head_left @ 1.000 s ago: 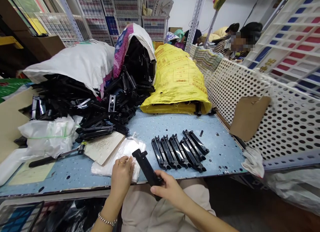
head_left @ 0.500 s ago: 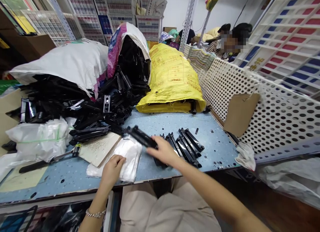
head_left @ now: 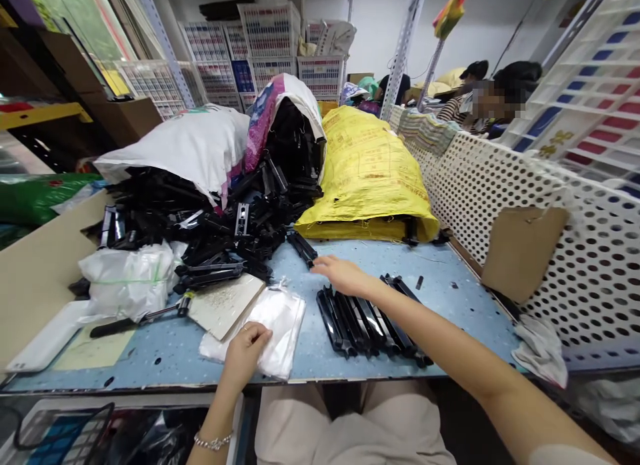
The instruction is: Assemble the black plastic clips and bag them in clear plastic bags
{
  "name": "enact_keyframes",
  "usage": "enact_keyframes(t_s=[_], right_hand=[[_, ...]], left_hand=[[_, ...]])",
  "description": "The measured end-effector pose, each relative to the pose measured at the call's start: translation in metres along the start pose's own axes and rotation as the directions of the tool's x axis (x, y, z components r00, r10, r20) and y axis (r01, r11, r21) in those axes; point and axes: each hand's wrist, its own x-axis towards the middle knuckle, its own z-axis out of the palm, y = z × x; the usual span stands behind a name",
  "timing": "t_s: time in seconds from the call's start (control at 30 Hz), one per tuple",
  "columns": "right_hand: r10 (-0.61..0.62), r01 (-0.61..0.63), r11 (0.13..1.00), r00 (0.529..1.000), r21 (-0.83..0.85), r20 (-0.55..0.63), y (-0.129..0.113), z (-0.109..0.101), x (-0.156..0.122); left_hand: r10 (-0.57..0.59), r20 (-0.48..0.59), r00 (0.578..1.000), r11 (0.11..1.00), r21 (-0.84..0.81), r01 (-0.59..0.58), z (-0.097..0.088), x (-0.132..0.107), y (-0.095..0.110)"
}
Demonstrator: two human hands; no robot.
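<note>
My right hand (head_left: 344,274) reaches out over the blue table (head_left: 440,298), fingers stretched flat, just right of a single black plastic part (head_left: 302,247) lying by the pile; I cannot tell whether the fingertips touch it. Under my forearm lies a row of several black parts (head_left: 365,321) side by side. My left hand (head_left: 246,350) rests with curled fingers on a stack of clear plastic bags (head_left: 273,317) near the table's front edge.
A big heap of black parts (head_left: 210,215) spills from white sacks (head_left: 185,141) at the back left. A yellow sack (head_left: 367,168) lies behind. A hammer (head_left: 137,320) and a beige card (head_left: 225,303) lie left. A perforated white panel (head_left: 500,185) walls the right side; people sit beyond it.
My right hand carried one black part from near my lap forward across the table and set it down by the pile; the hand is now open. The left hand stayed on the bags.
</note>
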Motion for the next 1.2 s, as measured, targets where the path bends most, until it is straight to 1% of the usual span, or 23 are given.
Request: enact_keyframes(t_s=[0.03, 0.1, 0.17, 0.27, 0.37, 0.43, 0.53, 0.63, 0.73, 0.83, 0.93, 0.97, 1.0, 1.03, 1.07, 1.1, 1.13, 1.17, 1.2], right_hand=[[-0.075, 0.076, 0.997, 0.996, -0.009, 0.051, 0.002, 0.003, -0.009], [-0.19, 0.194, 0.981, 0.972, -0.017, 0.14, 0.005, 0.01, -0.019], [-0.256, 0.266, 0.964, 0.945, -0.022, 0.204, 0.008, 0.014, -0.015], [-0.294, 0.314, 0.949, 0.92, -0.039, 0.259, 0.012, 0.016, 0.005], [-0.293, 0.321, 0.945, 0.918, -0.065, 0.266, 0.017, 0.014, 0.022], [-0.305, 0.336, 0.939, 0.912, -0.07, 0.274, 0.019, 0.014, 0.024], [-0.332, 0.365, 0.929, 0.895, -0.064, 0.297, 0.02, 0.017, 0.019], [-0.334, 0.37, 0.927, 0.889, -0.061, 0.313, 0.019, 0.019, 0.017], [-0.315, 0.353, 0.933, 0.893, -0.066, 0.32, 0.02, 0.013, 0.02], [-0.272, 0.305, 0.949, 0.918, -0.077, 0.288, 0.023, -0.006, 0.022], [-0.202, 0.224, 0.97, 0.959, -0.097, 0.198, 0.019, -0.028, 0.009], [-0.172, 0.18, 0.983, 0.974, -0.037, 0.149, 0.014, -0.031, 0.0], [-0.139, 0.127, 0.986, 0.984, 0.107, 0.109, 0.005, -0.03, -0.012], [-0.096, 0.064, 0.946, 0.992, 0.317, 0.086, -0.006, -0.024, -0.024], [-0.058, -0.019, 0.794, 0.993, 0.608, 0.107, -0.02, -0.014, -0.038], [-0.071, -0.121, 0.536, 0.98, 0.836, 0.187, -0.035, 0.002, -0.051], [-0.116, -0.248, 0.262, 0.951, 0.933, 0.286, -0.051, 0.021, -0.063], [-0.161, -0.384, 0.019, 0.91, 0.923, 0.382, -0.065, 0.041, -0.073], [-0.174, -0.495, -0.193, 0.867, 0.847, 0.467, -0.078, 0.062, -0.081]], left_hand=[[-0.004, 0.001, 1.0, 1.0, -0.016, 0.004, 0.0, 0.001, 0.001], [-0.011, -0.002, 1.0, 0.999, -0.036, 0.011, -0.001, 0.003, 0.003], [-0.015, -0.009, 1.0, 0.999, -0.046, 0.014, 0.0, 0.004, 0.005], [-0.022, -0.028, 0.999, 0.998, -0.056, 0.02, 0.001, 0.005, 0.005], [-0.031, -0.074, 0.997, 0.998, -0.061, 0.027, 0.002, 0.004, 0.003], [-0.028, -0.108, 0.994, 0.998, -0.058, 0.021, 0.002, 0.003, 0.002], [-0.008, -0.159, 0.987, 0.999, -0.047, 0.001, 0.002, 0.001, 0.002], [0.035, -0.191, 0.981, 0.999, -0.019, -0.039, 0.002, -0.003, 0.003], [0.083, -0.17, 0.982, 0.997, 0.006, -0.083, 0.003, -0.007, 0.005], [0.087, -0.175, 0.981, 0.996, 0.011, -0.086, 0.002, -0.01, 0.006], [0.071, -0.178, 0.981, 0.997, -0.003, -0.072, 0.001, -0.011, 0.004], [0.065, -0.17, 0.983, 0.998, -0.012, -0.068, 0.002, -0.011, 0.003], [0.059, -0.158, 0.986, 0.998, -0.02, -0.063, 0.003, -0.01, 0.002], [0.055, -0.145, 0.988, 0.998, -0.027, -0.059, 0.004, -0.009, 0.001], [0.051, -0.131, 0.99, 0.998, -0.034, -0.056, 0.005, -0.008, 0.0], [0.05, -0.116, 0.992, 0.998, -0.039, -0.055, 0.005, -0.006, -0.001], [0.051, -0.102, 0.994, 0.997, -0.045, -0.056, 0.005, -0.005, -0.001], [0.055, -0.089, 0.995, 0.997, -0.05, -0.06, 0.004, -0.003, -0.002], [0.058, -0.083, 0.995, 0.996, -0.056, -0.063, 0.001, -0.002, -0.003]])
